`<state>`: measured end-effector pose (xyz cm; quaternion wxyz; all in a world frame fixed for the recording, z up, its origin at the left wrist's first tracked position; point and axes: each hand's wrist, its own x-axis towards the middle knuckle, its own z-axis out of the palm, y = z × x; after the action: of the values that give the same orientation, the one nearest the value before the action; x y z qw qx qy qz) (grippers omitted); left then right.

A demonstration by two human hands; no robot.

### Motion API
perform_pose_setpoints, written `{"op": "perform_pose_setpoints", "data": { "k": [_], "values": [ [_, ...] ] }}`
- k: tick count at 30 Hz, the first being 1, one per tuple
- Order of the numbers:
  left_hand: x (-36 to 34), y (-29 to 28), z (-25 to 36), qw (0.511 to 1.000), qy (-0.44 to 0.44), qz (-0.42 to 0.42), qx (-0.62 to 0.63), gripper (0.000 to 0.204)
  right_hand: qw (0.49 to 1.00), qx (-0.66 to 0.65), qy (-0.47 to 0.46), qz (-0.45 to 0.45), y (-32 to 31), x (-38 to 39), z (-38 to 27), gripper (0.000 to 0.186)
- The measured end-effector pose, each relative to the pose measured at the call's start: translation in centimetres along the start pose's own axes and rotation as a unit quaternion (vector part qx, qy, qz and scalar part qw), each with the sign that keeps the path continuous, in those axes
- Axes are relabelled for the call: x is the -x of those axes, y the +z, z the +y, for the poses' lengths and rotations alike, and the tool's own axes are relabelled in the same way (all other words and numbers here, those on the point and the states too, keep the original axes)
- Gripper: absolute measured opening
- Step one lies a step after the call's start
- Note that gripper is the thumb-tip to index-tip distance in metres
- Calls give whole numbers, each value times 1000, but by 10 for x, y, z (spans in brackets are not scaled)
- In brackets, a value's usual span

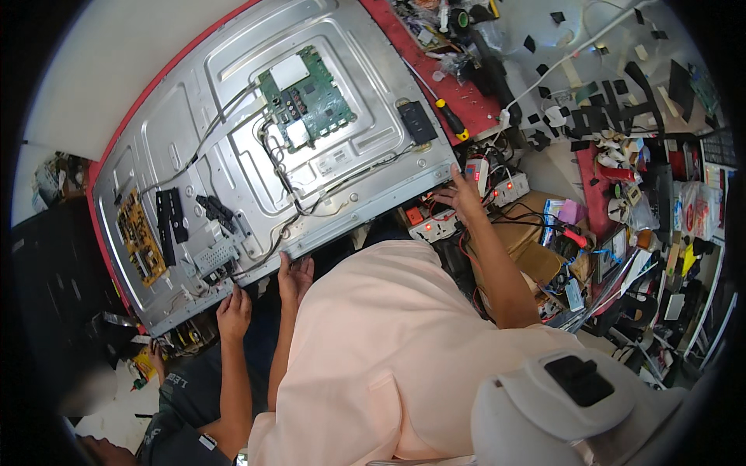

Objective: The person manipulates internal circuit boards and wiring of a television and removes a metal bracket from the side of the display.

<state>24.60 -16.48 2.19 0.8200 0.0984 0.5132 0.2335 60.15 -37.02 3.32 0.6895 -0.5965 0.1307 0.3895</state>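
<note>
An opened flat-screen TV (311, 194) lies with its bare metal back up. It carries a green main board (322, 109), a brown power board (138, 241), black speakers and loose cables. My left hand (295, 281) closes on the near edge, thumb at the rim and fingers partly below it. At the near right corner, my right hand (465, 199) grips the same edge; some of its fingertips are hidden. Left of my left hand, a co-worker's hand (233, 312) touches the edge, and that person's other hand (157, 362) is by the near left corner.
A yellow-and-black screwdriver (452, 120) lies on the red surface (478, 101) beyond the right corner. Power strips (434, 227) with lit red switches and tangled wires sit near my right hand. Cluttered parts and tools fill the right side. A white cable (575, 50) crosses the bench.
</note>
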Motion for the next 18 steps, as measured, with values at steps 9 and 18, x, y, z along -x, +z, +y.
{"op": "perform_pose_setpoints", "data": {
  "k": [9, 18],
  "values": [
    [-8, 14, -10, 1000, -14, -3, 4, 27, 991, 130, -24, 30, 21, 2, -11, 54],
    [-8, 21, -14, 1000, 6, 26, 13, 26, 985, 155, -59, 36, 22, -6, -6, 56]
  ]
}}
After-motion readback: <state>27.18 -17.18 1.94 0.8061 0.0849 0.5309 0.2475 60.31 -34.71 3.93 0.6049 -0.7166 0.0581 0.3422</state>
